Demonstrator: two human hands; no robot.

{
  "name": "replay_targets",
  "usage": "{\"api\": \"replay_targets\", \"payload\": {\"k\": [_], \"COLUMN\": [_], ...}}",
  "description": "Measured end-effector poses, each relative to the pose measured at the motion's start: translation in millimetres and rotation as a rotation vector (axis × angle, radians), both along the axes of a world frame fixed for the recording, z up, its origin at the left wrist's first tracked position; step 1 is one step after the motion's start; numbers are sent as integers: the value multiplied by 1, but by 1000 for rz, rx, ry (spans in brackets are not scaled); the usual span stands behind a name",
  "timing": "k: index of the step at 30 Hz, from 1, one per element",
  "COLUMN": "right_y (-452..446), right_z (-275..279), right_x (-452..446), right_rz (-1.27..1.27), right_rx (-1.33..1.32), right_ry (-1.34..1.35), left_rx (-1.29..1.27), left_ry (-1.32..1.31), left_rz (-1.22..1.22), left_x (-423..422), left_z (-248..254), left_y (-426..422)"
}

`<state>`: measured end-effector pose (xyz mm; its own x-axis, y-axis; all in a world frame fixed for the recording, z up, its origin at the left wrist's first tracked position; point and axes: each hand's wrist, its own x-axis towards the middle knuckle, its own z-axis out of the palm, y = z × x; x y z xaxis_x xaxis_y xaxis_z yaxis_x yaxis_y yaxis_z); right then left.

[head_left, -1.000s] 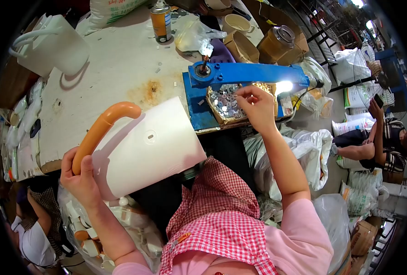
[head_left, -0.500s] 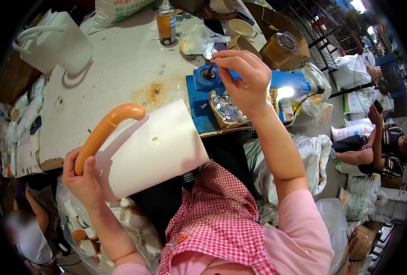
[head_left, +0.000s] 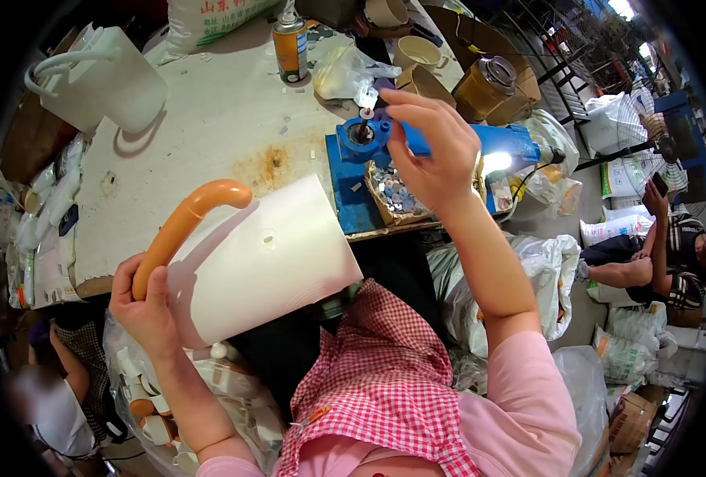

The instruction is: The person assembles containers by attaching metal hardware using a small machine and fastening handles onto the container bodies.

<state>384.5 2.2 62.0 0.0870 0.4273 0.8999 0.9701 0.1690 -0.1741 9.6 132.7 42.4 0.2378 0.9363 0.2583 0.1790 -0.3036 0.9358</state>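
Note:
My left hand (head_left: 142,306) is wrapped round the curved orange handle (head_left: 179,230) of a white plastic cylinder (head_left: 269,270), which lies tilted across my lap against the table's edge. A small slot shows in the cylinder's wall. Up at the blue bench machine (head_left: 361,143), a small white washer (head_left: 366,113) sits at the top of its dark upright pin. My right hand (head_left: 436,155) is just right of that pin, thumb and fingers apart, with nothing visible between them. Below it is a cardboard box of loose metal washers (head_left: 396,191).
On the table stand a white watering can (head_left: 110,83), a spray can (head_left: 290,48), a plastic bag (head_left: 343,73) and a beige cup (head_left: 418,52). A lamp (head_left: 496,162) shines beside the machine. Sacks lie at right, where a seated person (head_left: 659,246) holds a phone.
My right hand has moved slightly right and its fingers have parted from the pin, leaving the white washer visible there. My left hand keeps its hold on the handle.

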Motion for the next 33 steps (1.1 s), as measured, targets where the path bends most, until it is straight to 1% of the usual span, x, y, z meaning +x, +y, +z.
{"api": "replay_targets", "payload": {"k": [1, 3, 5, 6, 7, 9, 10, 12, 13, 15, 16, 17, 18, 21, 28, 31, 33], "right_y": [-9, -29, -26, -23, -18, -15, -13, -16, -18, -20, -22, -25, -28, -25, -19, -17, -14], "right_z": [-3, -10, -13, -13, -10, -5, -9, -9, -9, -11, -12, -13, -15, -21, -16, -18, -25], "right_x": [-10, -37, -57, -59, -72, -67, -59, -42, -34, -25, -19, -14, -8, -5, -5, -5, -3], "right_rz": [-3, 232, 687, 661, 737, 707, 740, 694, 662, 628, 599, 567, 587, 554, 574, 529, 452], "right_rx": [9, -374, -531, -649, -500, -390, -309, -268, -253, -209, -197, -185, -217, -156, -139, -158, -199], "right_ry": [4, 784, 1362, 1311, 1517, 1533, 1498, 1431, 1405, 1425, 1417, 1413, 1424, 1427, 1427, 1430, 1405], "left_rx": [-2, 4, 78, 73, 81, 264, 272, 349, 355, 346, 379, 383, 378, 379, 379, 356, 344], "left_ry": [-4, -6, -37, -34, -26, -8, -1, -39, -38, -77, -47, -40, -34, -30, -15, -21, -12], "left_rz": [15, 32, 30, 8, 3, 72, 71, -8, -6, -85, -98, -103, -117, -136, -108, -118, -121], "left_x": [-1, 1, 10, 18, 32, 71, 87, 117, 131, 153, 160, 166, 171, 184, 182, 183, 185], "left_z": [5, 16, 31, 41, 48, 61, 66, 73, 73, 69, 66, 64, 62, 60, 54, 49, 42], "left_y": [2, 7, 16, 18, 19, 22, 24, 27, 27, 28, 30, 29, 29, 29, 47, 53, 56]}}
